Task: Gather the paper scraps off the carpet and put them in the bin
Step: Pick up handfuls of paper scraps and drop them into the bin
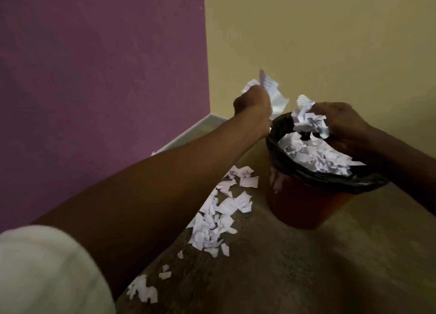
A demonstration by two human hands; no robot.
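Observation:
A red bin [304, 205] with a black liner [335, 179] stands on the carpet near the corner, holding a heap of white paper scraps [316, 155]. My left hand [252, 101] grips a bunch of scraps [271, 89] just left of the bin's rim. My right hand [342, 122] holds a crumpled bunch of scraps [309, 120] directly over the bin's opening. More torn scraps [219, 214] lie scattered on the carpet left of the bin, and a smaller group [144, 287] lies nearer to me.
A purple wall [101, 78] on the left meets a yellow wall [330, 42] at the corner behind the bin. Brown carpet [295, 266] stretches in front of and right of the bin. My pale sleeve [47, 273] fills the lower left.

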